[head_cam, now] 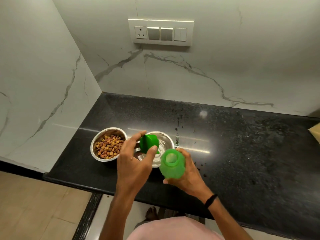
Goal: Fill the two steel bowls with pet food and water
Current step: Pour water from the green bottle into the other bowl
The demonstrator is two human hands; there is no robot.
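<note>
Green bottle [172, 163], axis near-upright, open mouth upward, is gripped by right hand [189, 173]; left hand [133, 163] pinches cap [148, 142].

I see left hand [133, 165], right hand [190, 175] bare; thin black band [210, 200] at right wrist; pink garment [173, 229]; bare foot [152, 213].

The table [242, 129] is black and shiny with tiny speckles, and it fits into a corner. Dark little drops [179, 119] dot its middle, and a pale smeary patch [270, 134] spreads on its right side. The back wall [225, 58] and the left wall [34, 66] are white stone with grey wiggly lines. High on the back wall sits a white switch plate [161, 32] with 1 socket [140, 32] at its left end. The floor [34, 205] below is light tan. A brown corner of something [315, 134] pokes in at the right edge.
</note>
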